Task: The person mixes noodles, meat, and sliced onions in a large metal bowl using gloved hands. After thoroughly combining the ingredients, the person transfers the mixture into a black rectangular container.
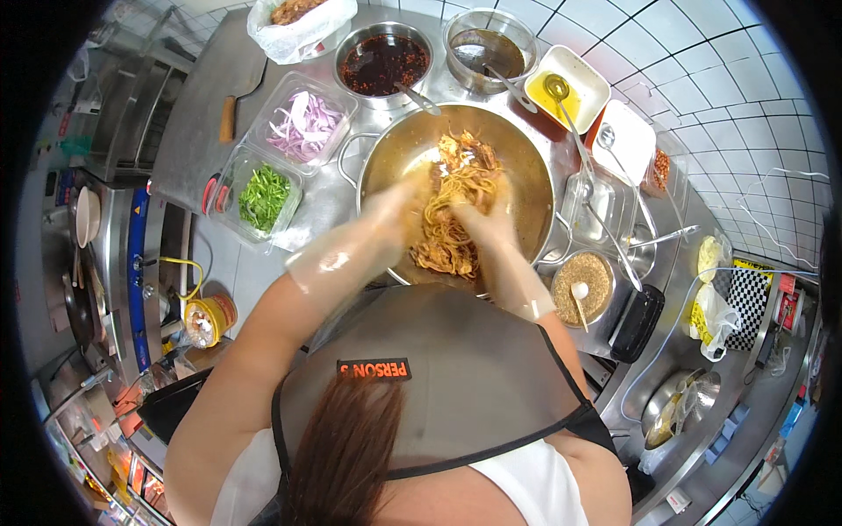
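Note:
Both of my hands wear clear plastic gloves and reach into a wide two-handled metal bowl [526, 177]. My left hand [408, 204] is blurred at the left side of a heap of noodles mixed with shredded food [454, 191]. At the heap's right side is my right hand [490, 214], also blurred, with its fingers against the noodles. Both hands touch the food, but whether either is closed on it cannot be made out. Noodles and brown shreds lie between the hands and below them, towards the bowl's near edge.
Left of the bowl stand plastic tubs of sliced purple onion [306, 125] and chopped green herbs [263, 197]. Behind it are a pot of dark chili sauce [381, 64] and a bowl of dark liquid [487, 52]. Sesame seeds [582, 286], ladles and a tray of yellow oil [566, 89] sit right.

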Tool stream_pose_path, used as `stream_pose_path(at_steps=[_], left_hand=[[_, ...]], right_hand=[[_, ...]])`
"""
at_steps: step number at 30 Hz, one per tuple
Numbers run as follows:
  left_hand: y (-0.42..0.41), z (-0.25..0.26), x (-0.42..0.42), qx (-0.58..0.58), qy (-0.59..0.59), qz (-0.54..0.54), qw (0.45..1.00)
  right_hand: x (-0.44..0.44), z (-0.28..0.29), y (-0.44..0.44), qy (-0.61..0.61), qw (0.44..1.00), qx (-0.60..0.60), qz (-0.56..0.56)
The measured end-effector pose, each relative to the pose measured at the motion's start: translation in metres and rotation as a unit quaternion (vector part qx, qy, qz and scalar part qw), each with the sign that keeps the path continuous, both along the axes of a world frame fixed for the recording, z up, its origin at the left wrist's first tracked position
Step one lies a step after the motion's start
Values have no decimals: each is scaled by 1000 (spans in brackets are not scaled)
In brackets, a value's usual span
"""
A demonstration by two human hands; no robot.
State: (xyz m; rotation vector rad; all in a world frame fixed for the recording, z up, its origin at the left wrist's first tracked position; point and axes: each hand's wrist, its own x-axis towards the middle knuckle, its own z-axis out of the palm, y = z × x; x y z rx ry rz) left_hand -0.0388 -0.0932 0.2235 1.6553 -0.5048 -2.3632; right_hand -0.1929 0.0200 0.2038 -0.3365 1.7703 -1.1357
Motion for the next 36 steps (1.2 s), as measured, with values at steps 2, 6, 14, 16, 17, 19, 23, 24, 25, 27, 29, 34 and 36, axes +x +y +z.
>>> stream_pose_path(at_steps=[2,6,14,16,17,19,23,24,25,27,29,34,36], left_hand=[[17,-25,-9,-2,134,15,991],[0,14,-8,-32,178,-29,983],[29,3,-2,-45,60,-39,996],[19,29,-3,-39,102,-63,992],[12,36,-2,-36,121,-74,989],[-10,25,15,-93,159,-84,979],[-3,13,28,-19,28,-95,995],[12,4,12,-5,-18,-65,998],[29,-1,4,-32,108,16,994],[24,7,0,-48,132,-18,990],[7,12,13,-53,207,-22,977],[11,5,20,-42,169,-20,985],[31,-13,6,-39,129,-7,991]], right_hand=[[20,10,-23,5,996,62,70],[4,37,-20,-98,993,-70,-10],[32,-5,11,-148,988,-31,-24],[25,16,-2,-205,976,-20,-68],[16,13,-1,-229,969,-39,-83],[3,50,8,-210,972,-69,-83],[19,-3,27,-154,979,-98,-90],[32,-3,13,-176,980,-61,-77],[37,1,6,-243,965,-23,-97],[28,5,-8,-192,978,-29,-72],[13,42,0,-251,959,-102,-87],[25,13,19,-169,981,-57,-71],[36,19,4,-231,972,-7,-42]])
